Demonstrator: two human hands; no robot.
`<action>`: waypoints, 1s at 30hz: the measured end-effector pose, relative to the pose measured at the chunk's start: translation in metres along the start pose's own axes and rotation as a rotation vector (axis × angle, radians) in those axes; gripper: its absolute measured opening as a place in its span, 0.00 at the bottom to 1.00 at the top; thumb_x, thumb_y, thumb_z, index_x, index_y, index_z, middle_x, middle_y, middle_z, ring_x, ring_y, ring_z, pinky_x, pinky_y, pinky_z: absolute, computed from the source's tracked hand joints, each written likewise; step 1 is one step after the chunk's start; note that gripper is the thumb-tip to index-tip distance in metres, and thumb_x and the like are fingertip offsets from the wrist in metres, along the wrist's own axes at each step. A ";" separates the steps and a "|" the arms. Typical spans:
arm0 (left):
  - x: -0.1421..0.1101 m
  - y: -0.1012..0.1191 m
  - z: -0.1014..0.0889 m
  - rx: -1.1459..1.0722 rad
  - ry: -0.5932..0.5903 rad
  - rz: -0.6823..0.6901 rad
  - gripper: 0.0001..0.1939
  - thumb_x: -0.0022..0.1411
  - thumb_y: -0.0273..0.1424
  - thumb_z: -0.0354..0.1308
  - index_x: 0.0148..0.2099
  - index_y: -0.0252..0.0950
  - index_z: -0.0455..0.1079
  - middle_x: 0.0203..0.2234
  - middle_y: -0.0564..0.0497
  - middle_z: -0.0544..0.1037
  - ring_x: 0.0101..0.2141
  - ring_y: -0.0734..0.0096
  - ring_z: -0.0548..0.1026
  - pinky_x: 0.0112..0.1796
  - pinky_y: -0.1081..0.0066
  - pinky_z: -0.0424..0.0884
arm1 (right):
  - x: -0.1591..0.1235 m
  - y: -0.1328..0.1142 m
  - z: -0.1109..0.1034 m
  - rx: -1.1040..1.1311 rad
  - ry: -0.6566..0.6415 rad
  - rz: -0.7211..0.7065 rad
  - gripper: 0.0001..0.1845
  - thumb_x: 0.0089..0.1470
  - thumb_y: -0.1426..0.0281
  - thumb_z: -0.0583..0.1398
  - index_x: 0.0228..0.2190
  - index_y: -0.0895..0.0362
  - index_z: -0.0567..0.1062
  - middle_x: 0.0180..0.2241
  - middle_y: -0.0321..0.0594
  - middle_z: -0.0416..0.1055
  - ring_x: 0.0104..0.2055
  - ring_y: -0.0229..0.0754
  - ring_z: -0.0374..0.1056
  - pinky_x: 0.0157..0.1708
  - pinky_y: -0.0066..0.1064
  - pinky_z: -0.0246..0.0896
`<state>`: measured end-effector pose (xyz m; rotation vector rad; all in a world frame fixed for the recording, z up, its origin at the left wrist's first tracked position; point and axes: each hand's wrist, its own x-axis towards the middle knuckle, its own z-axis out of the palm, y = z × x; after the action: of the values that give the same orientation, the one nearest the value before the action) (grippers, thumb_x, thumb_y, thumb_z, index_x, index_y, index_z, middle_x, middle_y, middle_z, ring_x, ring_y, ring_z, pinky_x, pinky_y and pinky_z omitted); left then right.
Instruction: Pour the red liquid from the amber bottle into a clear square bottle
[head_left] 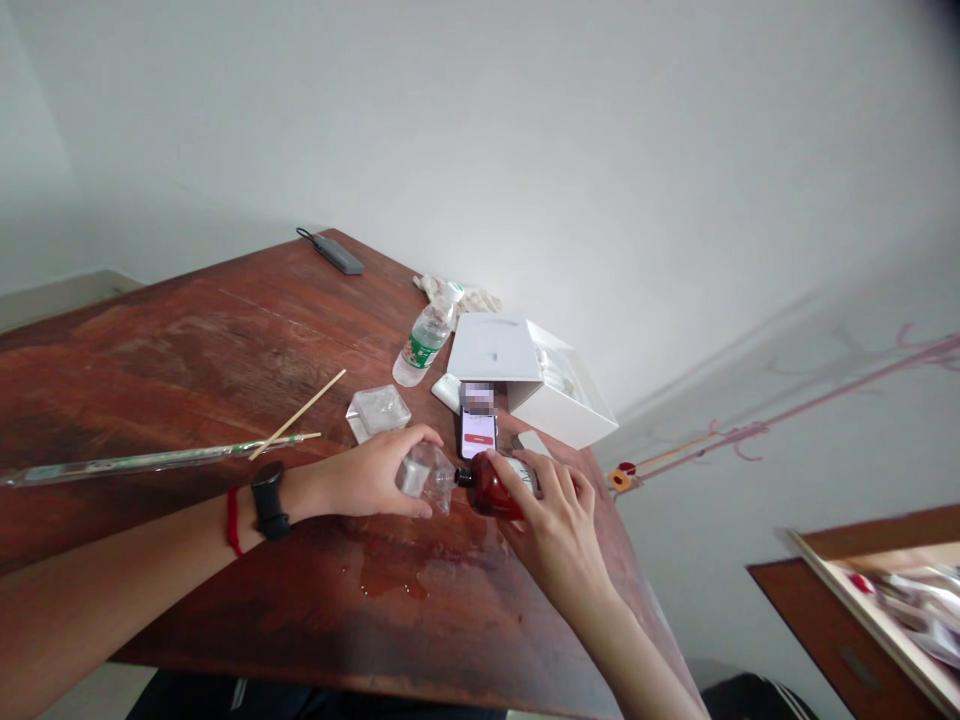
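The left hand (367,475) has a firm grip around a small clear plastic bottle (424,480) lying on its side. The right hand (555,535) wraps its fingers around a brown glass bottle (495,487), also on its side, with a black neck just beside the clear bottle's tip. Beneath them, a wet patch (394,575) marks the wooden tabletop (225,380), and a phone (478,432) lies just beyond.

Past the phone (478,432), the white box (562,385) blocks my right hand (555,535), while the water bottle (425,342) and clear plastic tray (378,410) crowd the phone's left side. On the phone's near side, my left hand (360,478) can slide over the wet tabletop (300,610).
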<state>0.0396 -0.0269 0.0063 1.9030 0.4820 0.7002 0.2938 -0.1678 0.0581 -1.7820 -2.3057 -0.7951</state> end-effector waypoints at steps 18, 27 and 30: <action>-0.001 -0.004 -0.002 0.002 -0.017 0.020 0.32 0.55 0.34 0.77 0.58 0.41 0.68 0.54 0.42 0.81 0.55 0.47 0.81 0.58 0.52 0.73 | 0.004 -0.003 -0.005 -0.026 -0.009 -0.022 0.41 0.57 0.77 0.70 0.68 0.45 0.69 0.59 0.49 0.74 0.57 0.58 0.70 0.57 0.49 0.58; 0.001 -0.008 -0.001 -0.006 -0.020 0.017 0.32 0.55 0.35 0.78 0.58 0.41 0.68 0.55 0.43 0.81 0.55 0.47 0.80 0.59 0.52 0.73 | 0.005 -0.004 -0.005 -0.055 -0.012 -0.028 0.41 0.57 0.78 0.69 0.69 0.45 0.69 0.59 0.49 0.73 0.56 0.58 0.70 0.57 0.50 0.58; 0.001 -0.008 -0.001 -0.017 -0.021 0.018 0.32 0.55 0.34 0.78 0.57 0.41 0.68 0.54 0.43 0.81 0.54 0.48 0.81 0.58 0.52 0.74 | 0.006 -0.004 -0.006 -0.063 -0.014 -0.029 0.42 0.57 0.77 0.69 0.69 0.45 0.69 0.60 0.49 0.73 0.56 0.58 0.70 0.57 0.51 0.58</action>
<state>0.0393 -0.0227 -0.0005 1.8992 0.4454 0.6937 0.2876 -0.1661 0.0640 -1.7890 -2.3448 -0.8724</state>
